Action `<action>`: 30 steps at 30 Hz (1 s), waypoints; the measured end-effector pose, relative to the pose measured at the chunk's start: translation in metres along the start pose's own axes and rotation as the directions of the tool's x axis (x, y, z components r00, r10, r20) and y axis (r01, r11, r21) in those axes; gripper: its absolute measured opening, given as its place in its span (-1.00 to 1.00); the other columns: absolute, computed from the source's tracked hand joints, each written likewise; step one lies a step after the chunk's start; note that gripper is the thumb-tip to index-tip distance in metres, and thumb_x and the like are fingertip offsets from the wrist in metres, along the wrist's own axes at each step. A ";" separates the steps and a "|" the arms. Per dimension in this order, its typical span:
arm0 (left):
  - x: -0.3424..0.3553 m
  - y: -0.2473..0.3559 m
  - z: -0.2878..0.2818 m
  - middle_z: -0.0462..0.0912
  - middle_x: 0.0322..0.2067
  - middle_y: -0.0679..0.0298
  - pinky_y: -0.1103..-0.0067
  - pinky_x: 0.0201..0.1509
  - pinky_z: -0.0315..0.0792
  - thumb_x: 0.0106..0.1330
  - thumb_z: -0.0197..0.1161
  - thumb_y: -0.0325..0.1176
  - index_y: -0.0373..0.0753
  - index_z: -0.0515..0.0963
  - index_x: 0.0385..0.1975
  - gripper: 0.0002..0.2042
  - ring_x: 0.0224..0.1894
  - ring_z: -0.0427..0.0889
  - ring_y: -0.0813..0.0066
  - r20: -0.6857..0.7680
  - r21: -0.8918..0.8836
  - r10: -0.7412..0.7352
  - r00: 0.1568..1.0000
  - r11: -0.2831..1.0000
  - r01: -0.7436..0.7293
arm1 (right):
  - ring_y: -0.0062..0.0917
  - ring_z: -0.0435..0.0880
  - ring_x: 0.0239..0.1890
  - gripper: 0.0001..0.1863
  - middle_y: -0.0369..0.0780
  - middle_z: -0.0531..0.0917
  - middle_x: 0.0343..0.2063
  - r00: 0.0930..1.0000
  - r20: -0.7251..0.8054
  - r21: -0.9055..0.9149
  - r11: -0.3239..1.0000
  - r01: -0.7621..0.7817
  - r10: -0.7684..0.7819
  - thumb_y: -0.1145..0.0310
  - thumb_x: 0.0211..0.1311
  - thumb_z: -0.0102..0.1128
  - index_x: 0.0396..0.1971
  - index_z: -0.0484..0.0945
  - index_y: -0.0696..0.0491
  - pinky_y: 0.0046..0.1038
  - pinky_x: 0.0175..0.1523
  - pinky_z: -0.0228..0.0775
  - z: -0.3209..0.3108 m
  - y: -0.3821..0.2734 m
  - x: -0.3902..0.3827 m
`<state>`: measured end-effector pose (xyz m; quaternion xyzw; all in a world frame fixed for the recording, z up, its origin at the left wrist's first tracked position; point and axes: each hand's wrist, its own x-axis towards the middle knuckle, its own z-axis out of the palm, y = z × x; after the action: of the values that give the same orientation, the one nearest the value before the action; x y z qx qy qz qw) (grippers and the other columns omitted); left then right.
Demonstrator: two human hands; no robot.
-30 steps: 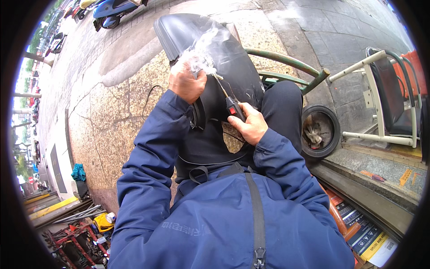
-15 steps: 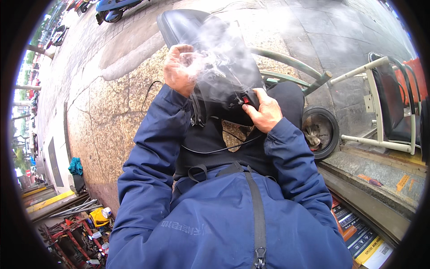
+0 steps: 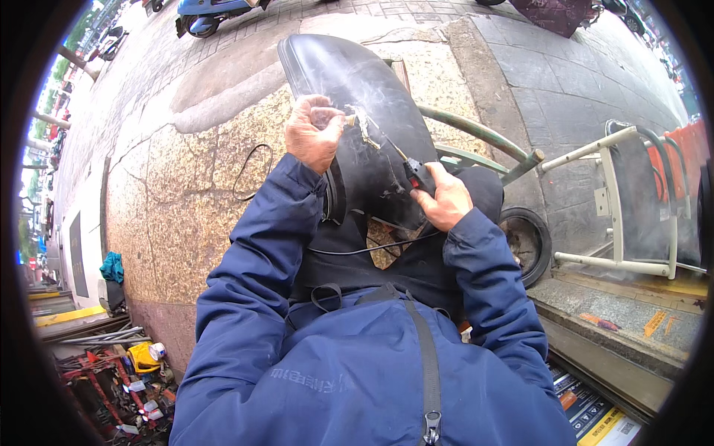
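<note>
A long, curved black piece shaped like a scooter seat [image 3: 372, 78] lies across my lap. A ragged, torn-looking line with melted bits runs down its surface. My right hand [image 3: 446, 197] grips a soldering iron [image 3: 419, 175] by its black handle with a red switch. The iron's thin metal shaft points up and left toward the ragged line. Beside that line, my left hand [image 3: 315, 134] is closed, with thumb and fingertips pinched at a small pale bit I cannot make out. Thin smoke drifts over the black piece. A black cord [image 3: 357, 251] crosses my lap.
On the right, a metal-framed chair [image 3: 617, 197] lies beside a small black tyre [image 3: 526, 241]. Curved green tubing [image 3: 476, 130] passes beyond my right knee. Tools and red metal parts [image 3: 104, 386] are heaped at lower left. A blue scooter [image 3: 212, 15] stands far off.
The smoke over the black piece has thinned. My right hand has moved slightly right and down, and the iron's shaft shows clearly. My left hand has shifted slightly right and down.
</note>
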<state>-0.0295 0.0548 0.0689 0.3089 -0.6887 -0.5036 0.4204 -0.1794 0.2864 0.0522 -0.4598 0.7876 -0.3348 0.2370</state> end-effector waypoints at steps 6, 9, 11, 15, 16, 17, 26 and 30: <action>-0.006 -0.003 -0.006 0.74 -0.29 0.21 0.67 -0.22 0.52 0.32 0.31 -0.65 -0.32 0.43 0.04 -0.67 -0.31 0.65 0.64 -0.043 0.019 -0.008 0.999 1.000 0.009 | 0.06 0.69 -0.05 -0.48 0.10 0.70 -0.17 0.999 0.051 0.034 0.999 -0.004 0.003 0.27 0.18 0.43 0.10 0.47 0.07 -0.12 0.05 0.50 0.000 0.008 -0.001; -0.006 -0.001 -0.001 0.75 -0.33 0.20 0.66 -0.30 0.51 0.29 0.31 -0.65 -0.32 0.46 0.00 -0.69 -0.39 0.63 0.64 -0.073 -0.002 0.013 0.997 1.000 -0.013 | 0.03 0.70 -0.07 -0.49 0.08 0.70 -0.19 0.998 0.054 0.056 0.998 0.028 -0.031 0.31 0.17 0.45 0.09 0.47 0.08 -0.16 0.03 0.51 0.001 0.009 0.001; -0.006 0.001 0.001 0.75 -0.35 0.19 0.64 -0.34 0.52 0.28 0.31 -0.64 -0.31 0.47 -0.02 -0.70 -0.42 0.63 0.64 -0.081 -0.009 0.037 0.996 0.999 -0.038 | 0.01 0.70 -0.08 -0.50 0.07 0.70 -0.20 0.998 0.058 0.076 0.997 0.034 -0.039 0.33 0.16 0.45 0.08 0.48 0.08 -0.18 0.02 0.52 0.002 0.009 0.001; -0.006 0.004 0.000 0.74 -0.30 0.22 0.67 -0.26 0.52 0.31 0.31 -0.64 -0.32 0.45 0.02 -0.68 -0.34 0.64 0.65 -0.036 0.004 0.019 0.999 1.000 -0.019 | 0.00 0.71 -0.10 -0.52 0.07 0.70 -0.22 0.998 0.053 0.100 0.994 0.037 -0.042 0.35 0.15 0.45 0.06 0.49 0.09 -0.20 -0.01 0.52 0.002 0.009 0.002; -0.006 0.004 -0.001 0.74 -0.27 0.23 0.69 -0.22 0.51 0.32 0.31 -0.64 -0.32 0.43 0.04 -0.67 -0.31 0.64 0.65 -0.017 0.006 -0.003 1.000 1.000 0.003 | 0.00 0.71 -0.11 -0.52 0.06 0.70 -0.22 0.998 0.048 0.114 0.992 0.045 -0.051 0.35 0.15 0.45 0.05 0.49 0.09 -0.21 -0.01 0.53 0.002 0.009 0.002; -0.006 0.004 -0.001 0.74 -0.27 0.23 0.69 -0.22 0.51 0.32 0.31 -0.64 -0.32 0.43 0.04 -0.67 -0.30 0.64 0.65 -0.017 0.011 -0.012 1.000 1.000 0.012 | 0.00 0.72 -0.12 -0.52 0.06 0.70 -0.23 0.998 0.049 0.107 0.993 0.040 -0.046 0.35 0.15 0.45 0.06 0.49 0.09 -0.21 -0.02 0.53 0.002 0.009 0.002; -0.007 0.003 0.000 0.74 -0.26 0.22 0.70 -0.21 0.51 0.32 0.31 -0.65 -0.32 0.43 0.04 -0.67 -0.29 0.64 0.65 -0.010 0.014 -0.009 1.000 1.000 0.009 | -0.10 0.74 -0.15 -0.51 0.05 0.71 -0.24 0.997 0.056 0.099 0.994 0.039 -0.045 0.39 0.17 0.45 0.09 0.50 0.14 -0.27 -0.01 0.53 0.004 0.008 0.001; -0.006 0.003 0.000 0.74 -0.26 0.21 0.69 -0.20 0.52 0.32 0.31 -0.65 -0.32 0.43 0.04 -0.66 -0.30 0.64 0.65 -0.011 0.016 0.014 1.000 1.000 -0.014 | -0.03 0.73 -0.14 -0.50 0.06 0.71 -0.25 0.997 0.058 0.104 0.994 0.042 -0.048 0.36 0.16 0.45 0.08 0.49 0.11 -0.22 -0.02 0.53 0.005 0.009 0.002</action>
<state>-0.0269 0.0610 0.0698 0.3101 -0.6924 -0.4935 0.4253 -0.1824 0.2862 0.0421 -0.4745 0.7513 -0.3659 0.2764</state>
